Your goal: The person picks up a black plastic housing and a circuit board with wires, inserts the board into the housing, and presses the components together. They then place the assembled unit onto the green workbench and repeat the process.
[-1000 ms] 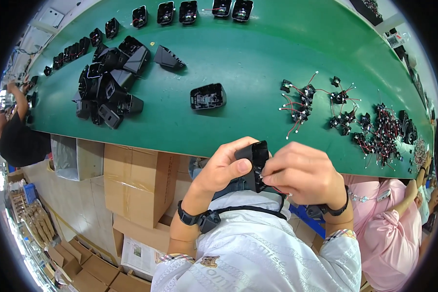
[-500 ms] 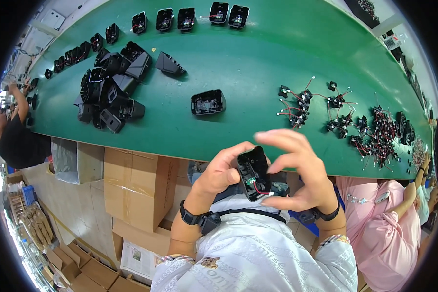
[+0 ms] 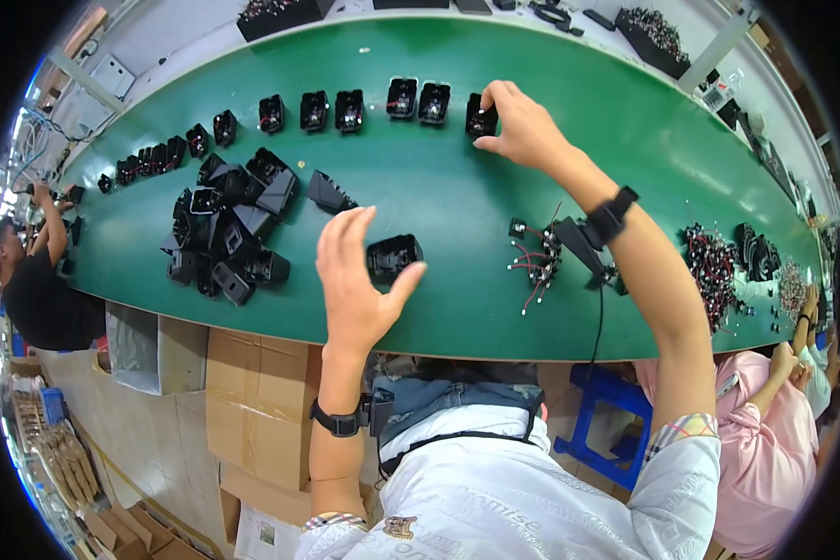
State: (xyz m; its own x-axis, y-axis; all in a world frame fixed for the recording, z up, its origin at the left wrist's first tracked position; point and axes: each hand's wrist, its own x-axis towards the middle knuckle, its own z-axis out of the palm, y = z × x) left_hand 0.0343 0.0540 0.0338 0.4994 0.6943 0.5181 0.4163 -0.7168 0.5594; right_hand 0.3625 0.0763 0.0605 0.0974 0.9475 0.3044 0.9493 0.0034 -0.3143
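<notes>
Green counter (image 3: 448, 201) filled most of the view; all places below were taken from the lone housing (image 3: 395, 259), a black shell standing on it just beyond the person's near edge. Cardboard box (image 3: 257, 406): on the floor, nearer the person and to the left of the lone housing. Blue stool (image 3: 616, 397): nearer the person, to the right. Pile of black housings (image 3: 229, 224): left of the lone housing, well apart, pieces jumbled at all angles. Row of housings (image 3: 349, 110): beyond it, curving away to the far left, some with red wires showing. Heap of wired parts (image 3: 709, 271): far right, red leads tangled.

Left hand (image 3: 359, 280): released, fingers spread, nothing in it, right beside the lone housing; thumb overlapped its edge, contact couldn't be told. Right hand (image 3: 530, 131): beyond and right of the lone housing, thumb and fingers grasping the held housing (image 3: 477, 119) from its right side, at the right end of the row; couldn't tell if its base touched down. Wedge-shaped housing (image 3: 331, 191): beyond and left, tilted. Small wired cluster (image 3: 541, 257): right, near the forearm, white connectors on red wires.
</notes>
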